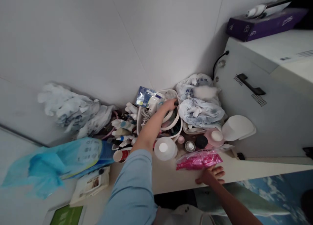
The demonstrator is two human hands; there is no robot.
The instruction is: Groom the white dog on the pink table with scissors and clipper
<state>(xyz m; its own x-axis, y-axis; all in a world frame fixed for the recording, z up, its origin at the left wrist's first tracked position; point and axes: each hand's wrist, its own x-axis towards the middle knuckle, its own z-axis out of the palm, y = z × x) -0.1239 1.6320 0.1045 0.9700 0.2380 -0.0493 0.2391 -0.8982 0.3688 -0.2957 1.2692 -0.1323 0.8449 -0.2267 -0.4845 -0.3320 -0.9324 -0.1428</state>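
Observation:
My left hand [170, 104] reaches into a white plastic basket [180, 128] filled with mixed items. Its fingers are closed at the basket's right side beside a small dark thing; what they hold is not clear. Under the hand in the basket lies a white ring-shaped item [174, 123]. My right hand [210, 176] has its fingers spread at the table's front edge, touching or just beside a clear bag with bright pink contents [200, 160]. A blue-and-clear package [144, 96] leans at the basket's back left.
White plastic bags [201, 110] are heaped right of the basket. A round translucent container [166, 150], a black lid [201, 141] and a pink jar [214, 137] stand in front. Bottles [123, 124] and a blue bag [80, 153] lie left. A grey cabinet [276, 114] borders the right.

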